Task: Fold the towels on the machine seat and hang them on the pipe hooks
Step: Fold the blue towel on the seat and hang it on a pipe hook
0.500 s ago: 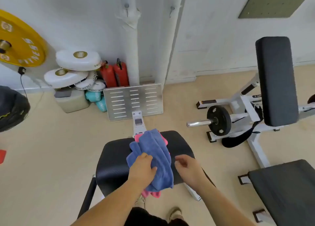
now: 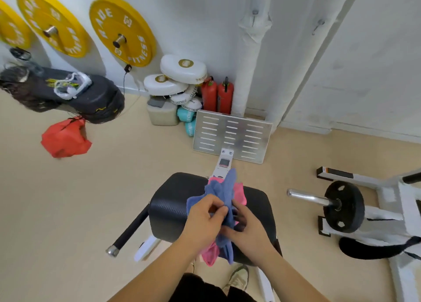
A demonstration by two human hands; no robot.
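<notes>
We see a soft blue towel (image 2: 224,195), all bunched up and wrinkly, lying on top of a pink towel (image 2: 240,193). Both look fuzzy, like cleaning cloths. They sit on the machine seat (image 2: 169,207), which is black, padded and a bit shiny, with round corners and tiny bumpy lines on its skin.

Our left hand (image 2: 204,218) is closed on the blue towel, pinching a fold of it between thumb and fingers. Our right hand (image 2: 247,227) is just beside it, fingers curled into the same blue cloth and closed on it too. The blue towel sticks up past our fingers toward the far side of the seat and also hangs down below our hands at the near edge. A pink corner peeks out under our left wrist.

The floor (image 2: 91,199) is smooth and pale tan. Past the seat stands a flat metal plate (image 2: 232,135) with rows of slots. Behind it a fat white pipe (image 2: 251,62) runs up the white wall, and a small hook (image 2: 254,13) sticks out high on it. A second hook (image 2: 319,26) shows to the right. Two red fire bottles (image 2: 217,95) stand next to the pipe. Round yellow weight plates (image 2: 121,31) hang on the wall at the left
</notes>
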